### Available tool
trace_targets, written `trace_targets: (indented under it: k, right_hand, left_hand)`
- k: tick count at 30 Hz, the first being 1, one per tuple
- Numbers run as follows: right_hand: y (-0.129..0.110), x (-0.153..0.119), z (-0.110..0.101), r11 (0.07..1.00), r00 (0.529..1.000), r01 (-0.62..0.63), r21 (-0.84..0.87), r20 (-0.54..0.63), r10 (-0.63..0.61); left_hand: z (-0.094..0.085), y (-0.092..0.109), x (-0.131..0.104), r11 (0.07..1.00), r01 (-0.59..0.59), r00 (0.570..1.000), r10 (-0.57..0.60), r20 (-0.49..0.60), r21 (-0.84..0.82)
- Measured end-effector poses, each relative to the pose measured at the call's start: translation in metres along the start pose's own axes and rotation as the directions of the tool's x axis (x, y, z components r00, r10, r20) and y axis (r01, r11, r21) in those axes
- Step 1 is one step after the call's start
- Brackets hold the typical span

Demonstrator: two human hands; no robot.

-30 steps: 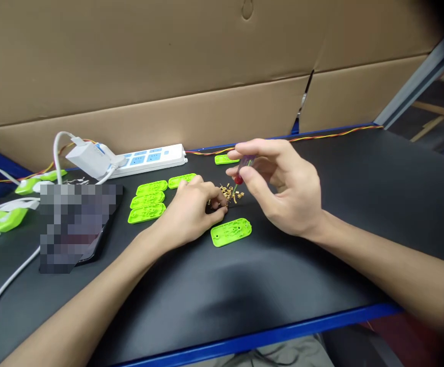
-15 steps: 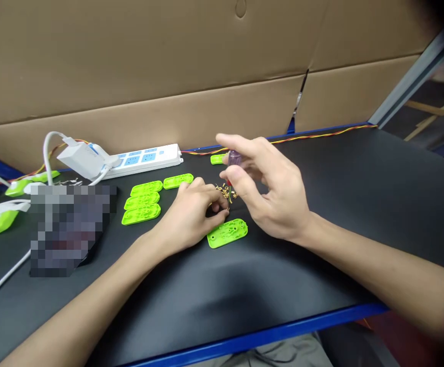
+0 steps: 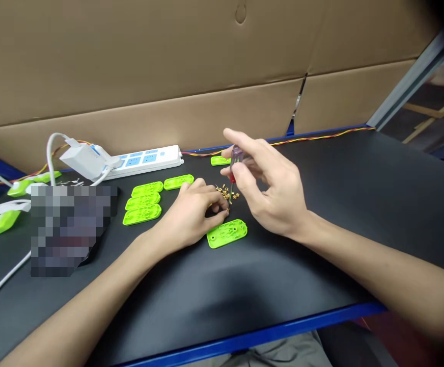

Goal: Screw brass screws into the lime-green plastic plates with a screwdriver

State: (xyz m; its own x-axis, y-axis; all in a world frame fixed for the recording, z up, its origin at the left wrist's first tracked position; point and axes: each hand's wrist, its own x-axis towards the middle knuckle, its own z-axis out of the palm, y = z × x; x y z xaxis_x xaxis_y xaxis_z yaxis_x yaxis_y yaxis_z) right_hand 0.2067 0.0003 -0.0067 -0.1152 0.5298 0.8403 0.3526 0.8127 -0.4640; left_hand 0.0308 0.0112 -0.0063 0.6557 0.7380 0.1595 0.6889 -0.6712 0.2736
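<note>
My right hand [image 3: 271, 186] grips a screwdriver [image 3: 236, 158] with a clear purple handle and red collar, its index finger raised past the handle's end. The thin shaft points down, its tip meeting the fingertips of my left hand [image 3: 201, 209]. Those fingers are pinched around a tiny brass-coloured piece [image 3: 227, 209], mostly hidden. Just behind lies a loose heap of small brass parts [image 3: 225, 191]. A bright green plastic shell [image 3: 227, 234], inner side up with moulded ribs and holes, rests in front of my left fingertips.
Several more green shells [image 3: 142, 214] lie left of my left hand, and another green shell [image 3: 220, 160] sits at the back. A white power strip [image 3: 145, 160] with a plugged-in adapter [image 3: 82, 162] stands behind. Cables and a pixelated dark object [image 3: 69, 229] occupy the left side.
The screwdriver stands a little more upright, and my right hand's index finger has lifted off its end. My left hand keeps its place beside the green shell.
</note>
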Motion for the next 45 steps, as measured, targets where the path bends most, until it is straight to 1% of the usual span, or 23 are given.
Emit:
trace_targets:
  k: [4,9,12,15,19,24,28,31,37,42,45]
  right_hand:
    - [0.0038,-0.0018,0.0008,1.000,1.000,0.005,0.022,0.006,-0.005]
    - [0.0015,-0.0004,-0.0001,0.999,1.000,0.013,-0.045,-0.028,-0.015]
    - [-0.0012,-0.0008,-0.0003,1.000,1.000,-0.004,-0.013,0.008,0.004]
    - [-0.0008,-0.0024,0.0002,0.999,0.998,0.024,0.021,0.049,-0.025]
    - [0.0019,-0.0026,-0.0002,1.000,1.000,0.018,-0.001,0.024,-0.017]
    - [-0.0002,-0.0009,-0.0015,1.000,1.000,-0.003,-0.023,0.000,0.003]
    - [-0.0029,-0.0016,-0.0013,1.000,0.999,-0.022,0.001,0.038,0.022]
    - [-0.0020,-0.0023,-0.0009,1.000,0.999,0.005,0.021,0.048,-0.006]
    - [-0.0021,-0.0008,-0.0017,0.999,1.000,0.011,-0.038,0.025,-0.010]
    - [-0.0046,-0.0014,-0.0014,1.000,0.997,0.004,0.016,0.080,-0.005]
    - [-0.0033,-0.0016,-0.0019,1.000,0.998,0.020,0.010,0.059,-0.020]
  left_hand:
    - [0.0007,0.0003,0.0013,1.000,0.006,1.000,-0.006,0.002,-0.001]
    - [0.0018,-0.0011,0.0008,1.000,0.007,1.000,-0.007,-0.013,-0.020]
    - [0.0019,-0.0021,-0.0003,1.000,-0.010,1.000,0.010,-0.023,0.005]
    - [0.0016,-0.0018,-0.0002,1.000,0.000,1.000,0.001,-0.016,0.010]
    - [0.0019,-0.0014,0.0008,1.000,0.007,1.000,-0.007,-0.007,-0.014]
    - [0.0036,-0.0032,0.0002,1.000,-0.011,0.999,0.010,-0.033,-0.016]
    - [0.0038,-0.0033,0.0002,1.000,-0.026,0.999,0.026,-0.029,0.000]
    - [0.0035,-0.0024,0.0006,1.000,-0.022,1.000,0.022,-0.022,0.001]
    - [0.0037,-0.0021,0.0004,1.000,-0.008,1.000,0.008,-0.025,-0.025]
    - [0.0032,-0.0018,0.0011,1.000,-0.011,1.000,0.011,-0.019,0.008]
    - [0.0026,-0.0010,0.0010,1.000,0.006,1.000,-0.006,-0.009,-0.008]
